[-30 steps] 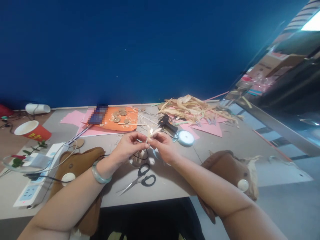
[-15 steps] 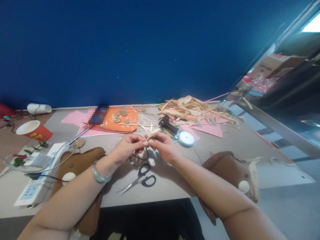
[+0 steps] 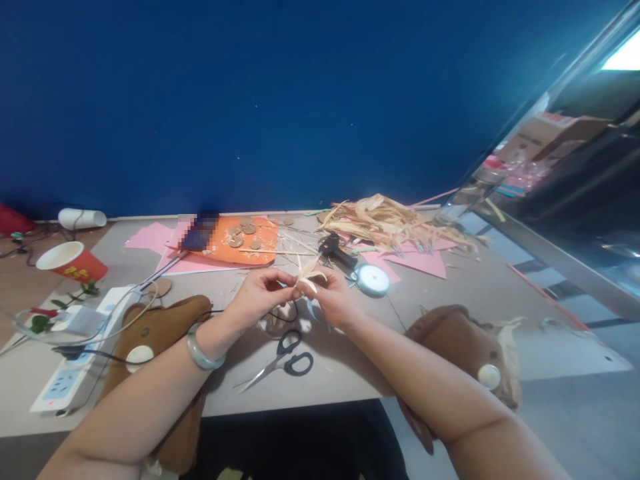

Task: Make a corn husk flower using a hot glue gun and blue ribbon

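Note:
My left hand (image 3: 263, 293) and my right hand (image 3: 333, 298) meet over the middle of the table. Between their fingertips is a small piece of pale dried husk strips (image 3: 311, 272), fanned out like petals. Both hands are closed in a pinch at its base, and the fingers hide that part. Below them lies a pair of black-handled scissors (image 3: 289, 353), blades pointing to the lower left. Just beyond my right hand are a black glue gun (image 3: 336, 251) and a light-coloured spool (image 3: 373, 279).
A heap of dried husks (image 3: 383, 217) lies on pink paper at the back right. Round wooden slices rest on an orange sheet (image 3: 263, 250). Leftward are a red paper cup (image 3: 83, 263) and a white power strip (image 3: 63, 387). Brown leather-like pieces (image 3: 163, 313) flank my forearms.
The husk piece has turned and its strips now spread wider above the fingers. My left fingers have shifted slightly; both hands stay in about the same place.

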`<state>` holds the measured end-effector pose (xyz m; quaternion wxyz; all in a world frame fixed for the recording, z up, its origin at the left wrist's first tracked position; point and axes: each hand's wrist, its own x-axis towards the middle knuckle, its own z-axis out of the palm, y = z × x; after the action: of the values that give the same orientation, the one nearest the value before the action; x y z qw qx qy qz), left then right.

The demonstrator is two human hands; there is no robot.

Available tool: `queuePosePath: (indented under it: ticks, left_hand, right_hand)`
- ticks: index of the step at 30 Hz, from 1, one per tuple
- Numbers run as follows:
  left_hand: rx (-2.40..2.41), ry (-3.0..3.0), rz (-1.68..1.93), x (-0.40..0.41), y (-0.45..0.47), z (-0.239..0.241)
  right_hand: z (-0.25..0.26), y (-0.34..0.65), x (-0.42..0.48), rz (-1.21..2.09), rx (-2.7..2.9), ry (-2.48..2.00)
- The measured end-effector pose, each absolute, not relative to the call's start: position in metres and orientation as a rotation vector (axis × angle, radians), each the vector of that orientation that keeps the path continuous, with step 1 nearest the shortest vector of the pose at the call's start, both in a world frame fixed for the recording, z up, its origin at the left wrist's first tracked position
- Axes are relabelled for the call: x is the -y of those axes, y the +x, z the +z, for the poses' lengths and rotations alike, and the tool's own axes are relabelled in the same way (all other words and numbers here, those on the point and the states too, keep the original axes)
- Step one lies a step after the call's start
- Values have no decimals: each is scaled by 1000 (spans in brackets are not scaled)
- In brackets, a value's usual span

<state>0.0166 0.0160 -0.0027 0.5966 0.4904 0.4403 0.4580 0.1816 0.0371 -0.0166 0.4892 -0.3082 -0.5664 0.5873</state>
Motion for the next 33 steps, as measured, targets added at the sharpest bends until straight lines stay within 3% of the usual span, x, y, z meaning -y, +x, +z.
queuePosePath:
  ticks: [33]
  left_hand:
    - [-1158,1397,1005,-15,17,-1]
  right_hand:
    - [-21,179,-37,1409,1373,-829]
